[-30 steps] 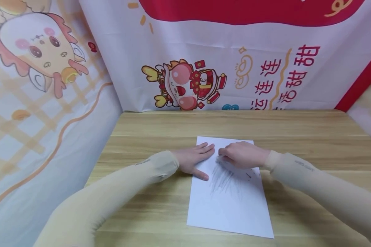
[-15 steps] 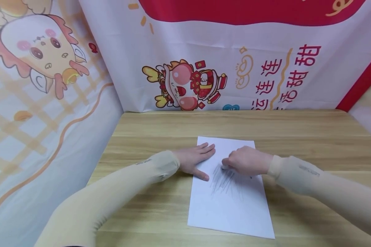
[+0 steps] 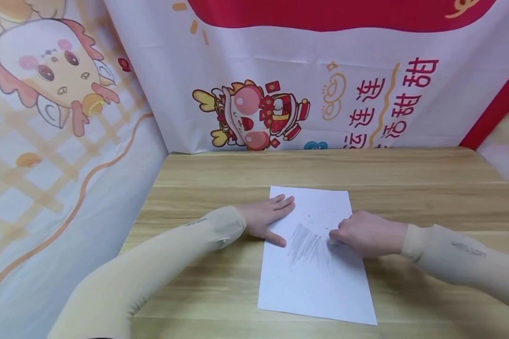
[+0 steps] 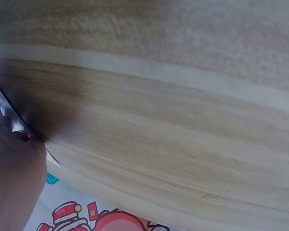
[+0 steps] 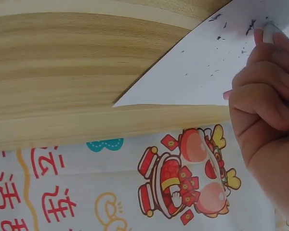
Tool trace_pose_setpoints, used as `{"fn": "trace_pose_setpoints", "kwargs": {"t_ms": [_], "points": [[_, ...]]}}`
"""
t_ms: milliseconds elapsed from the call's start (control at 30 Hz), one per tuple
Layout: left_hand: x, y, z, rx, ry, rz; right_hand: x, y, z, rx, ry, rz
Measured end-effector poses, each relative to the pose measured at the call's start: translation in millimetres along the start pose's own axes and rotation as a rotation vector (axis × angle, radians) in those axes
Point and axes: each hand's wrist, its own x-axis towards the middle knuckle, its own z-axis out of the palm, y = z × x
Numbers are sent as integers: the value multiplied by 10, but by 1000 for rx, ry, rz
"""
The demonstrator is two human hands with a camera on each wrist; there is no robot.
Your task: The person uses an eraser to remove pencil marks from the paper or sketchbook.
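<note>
- A white sheet of paper (image 3: 318, 263) lies flat on the wooden tabletop (image 3: 220, 174), a little right of the middle, its long side running away from the person.
- The left hand (image 3: 266, 219) lies palm down on the sheet's left edge, near the far corner. Its fingers (image 3: 285, 205) are straight and close together, pointing right across the paper, and the thumb sticks out toward the person. Part of the palm rests on the wood, the rest on the paper.
- The right hand (image 3: 366, 234) sits on the sheet's right side, fingers (image 5: 265, 77) curled and pinching a small white eraser (image 5: 270, 32), whose end peeps out above the fingertips in the right wrist view. The eraser end meets the paper.
- Just left of that hand there is a patch of grey pencil strokes (image 3: 307, 247), about the middle of the sheet, between the two hands.
- Small dark crumbs (image 3: 318, 217) are scattered on the white paper beyond the strokes; the right wrist view shows them close by the eraser.
- Both arms wear pale beige sleeves (image 3: 174, 254) down to the wrists.
- Behind the tabletop hangs a cloth backdrop (image 3: 280, 75) printed with a red and yellow cartoon dragon (image 3: 254, 115) and red characters; another cartoon cloth (image 3: 51, 117) covers the left side.
- The left wrist view shows mostly wood grain and only an edge of the hand.
</note>
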Motion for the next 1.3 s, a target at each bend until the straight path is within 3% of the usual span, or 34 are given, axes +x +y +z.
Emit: {"fn": "trace_pose_setpoints", "kwargs": {"t_ms": [233, 433, 600, 800, 933, 1100, 1300], "points": [[-3, 8, -1, 11, 6, 0, -61, -1, -19, 25, -1, 3], [-18, 22, -12, 10, 12, 2, 47, 65, -72, 176, -3, 121], [-31, 8, 9, 19, 17, 14, 318, 145, -86, 245, 89, 126], [-18, -6, 21, 20, 29, 44, 683, 161, -79, 181, 135, 59], [-35, -2, 15, -3, 17, 51, 818, 121, -11, 139, 117, 39], [-64, 6, -8, 1, 22, 50, 797, 36, 10, 14, 74, -9], [-58, -1, -11, 2, 28, 55, 499, -10, -33, 5, -5, 13]]}}
